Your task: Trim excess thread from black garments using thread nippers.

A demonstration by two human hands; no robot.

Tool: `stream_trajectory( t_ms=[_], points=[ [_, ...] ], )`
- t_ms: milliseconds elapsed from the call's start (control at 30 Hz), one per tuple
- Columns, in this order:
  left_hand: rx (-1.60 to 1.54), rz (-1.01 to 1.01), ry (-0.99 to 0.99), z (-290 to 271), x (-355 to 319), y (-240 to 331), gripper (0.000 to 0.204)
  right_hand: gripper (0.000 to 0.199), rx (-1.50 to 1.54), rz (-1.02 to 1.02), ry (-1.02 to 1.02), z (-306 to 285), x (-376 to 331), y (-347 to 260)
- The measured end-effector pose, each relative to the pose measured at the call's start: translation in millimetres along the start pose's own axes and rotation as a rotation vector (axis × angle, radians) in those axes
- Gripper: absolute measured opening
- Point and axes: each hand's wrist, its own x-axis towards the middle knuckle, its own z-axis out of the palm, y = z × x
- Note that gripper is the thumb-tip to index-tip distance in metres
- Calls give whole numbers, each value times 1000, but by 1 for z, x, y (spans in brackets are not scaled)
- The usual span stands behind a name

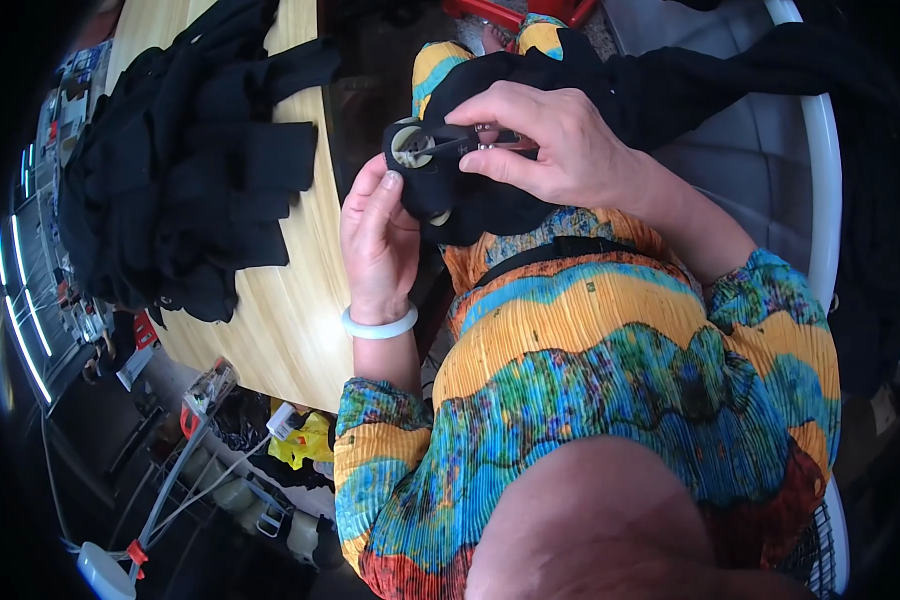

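A black garment (505, 205) lies over my lap, and part of it trails off to the upper right. My left hand (378, 255) pinches its edge between thumb and fingers, just beside a large pale round button (411, 147) with a dark centre. Whitish thread ends show on that button. My right hand (570, 145) is closed around dark thread snips (475, 143), whose tips reach the button's face. Lower on the same cloth, a second pale button (439, 217) is partly covered by a fold.
At my left is a light wooden table (295, 330) with a heap of black garments (170, 190) on it. A large grey tub with a white rim (820, 150) stands at my right. Red plastic (485, 10) shows at the top, and a yellow bag (305, 442) lies below the table.
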Motion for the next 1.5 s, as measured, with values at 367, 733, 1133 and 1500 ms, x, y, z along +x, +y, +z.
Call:
stream_trajectory(
  t_ms=[367, 733, 1133, 1500],
  points=[
    [50, -4, -16, -1, 1, -2, 23, 25, -145, -230, 79, 5, 3, 4],
    [-22, -98, 34, 0, 3, -1, 25, 21, 15, -114, 133, 6, 2, 3],
    [-16, -109, 24, 0, 5, -5, 19, 49, 99, -20, 61, 10, 8, -4],
    [-34, -80, 92, 0, 5, -1, 23, 23, 36, 115, -40, 4, 5, 4]
  ],
)
